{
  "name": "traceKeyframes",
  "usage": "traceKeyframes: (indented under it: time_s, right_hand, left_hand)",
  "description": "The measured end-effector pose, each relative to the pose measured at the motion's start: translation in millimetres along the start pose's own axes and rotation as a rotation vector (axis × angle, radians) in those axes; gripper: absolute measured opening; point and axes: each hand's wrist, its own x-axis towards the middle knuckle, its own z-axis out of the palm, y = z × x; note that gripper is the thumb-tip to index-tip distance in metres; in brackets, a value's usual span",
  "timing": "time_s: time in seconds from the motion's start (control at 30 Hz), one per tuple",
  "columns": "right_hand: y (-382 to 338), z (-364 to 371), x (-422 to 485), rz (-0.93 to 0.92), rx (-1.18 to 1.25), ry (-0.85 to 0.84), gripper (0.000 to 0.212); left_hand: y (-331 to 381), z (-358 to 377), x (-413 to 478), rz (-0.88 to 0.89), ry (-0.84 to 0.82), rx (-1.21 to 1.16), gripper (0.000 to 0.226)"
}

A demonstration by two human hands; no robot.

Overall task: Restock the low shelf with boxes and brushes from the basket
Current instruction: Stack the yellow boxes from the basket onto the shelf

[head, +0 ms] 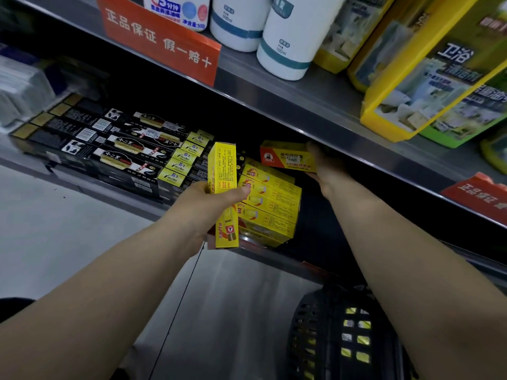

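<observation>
My left hand [204, 212] grips a yellow box [222, 171] held upright in front of the low shelf [175, 212]. My right hand [323, 171] holds a second yellow box [285, 157] with a red end, lying flat just above a stack of yellow boxes [270, 204] on that shelf. The black basket [323, 333] sits at the bottom right, under my right forearm, and yellow packs show through its holes.
Black boxes [109, 149] and small black-and-yellow boxes [182, 163] fill the low shelf to the left. The upper shelf [301, 105] juts out overhead, carrying white bottles [290, 37], yellow-green packs [428, 78] and an orange sign [159, 42]. Grey floor lies at the left.
</observation>
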Motion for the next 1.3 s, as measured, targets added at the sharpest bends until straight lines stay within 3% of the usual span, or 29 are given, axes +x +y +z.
traceKeyframes:
  time_s: [0.1,0.23,0.4,0.5,0.67,0.83,0.9,0.97,1.07,1.2,1.3]
  right_hand:
    - [10.5,5.5,11.0,0.027,-0.126,0.002,0.059]
    - [32.0,13.8,16.1,-0.011,-0.320,-0.067,0.045]
    - [43.8,20.7,19.7,-0.072,-0.596,-0.154,0.030]
    - [39.3,21.2,17.2,-0.115,-0.762,-0.205,0.033]
    - [15.6,22.5,-2.2,-0.214,-1.218,-0.279,0.052]
    - [-22.9,26.6,-71.6,-0.568,-1.000,-0.592,0.096]
    - [-25.8,25.2,-97.6,-0.793,-1.010,-0.650,0.082]
    - [-25.8,20.6,-108.4,-0.923,-1.015,-0.580,0.054]
    - [-25.5,10.6,-107.7,-0.894,-1.045,-0.509,0.042]
    - [-20.1,-3.1,-91.5,-0.746,-1.062,-0.405,0.038]
    - [-16.2,-12.3,-63.2,-0.582,-1.083,-0.296,0.046]
  left_hand:
    - [-0.9,0.6,2.1,0.018,0.049,-0.015,0.026]
    - [-2.2,-0.2,3.7,0.026,0.094,-0.012,0.024]
    - [-5.5,-1.6,6.1,-0.007,0.109,0.067,0.053]
    - [-2.9,-0.6,4.7,0.034,0.133,0.095,0.052]
    - [-1.4,-3.2,5.6,0.124,0.167,0.282,0.070]
    - [-0.9,-3.6,6.3,0.228,0.192,0.441,0.052]
    - [-0.5,-2.4,4.6,0.280,0.166,0.508,0.044]
    - [0.5,-0.7,1.2,0.352,0.149,0.572,0.039]
    - [4.1,-2.6,-1.4,0.497,0.252,0.685,0.042]
    - [10.5,-11.7,3.0,0.533,0.351,0.591,0.061]
    - [10.6,-8.8,0.7,0.461,0.280,0.514,0.039]
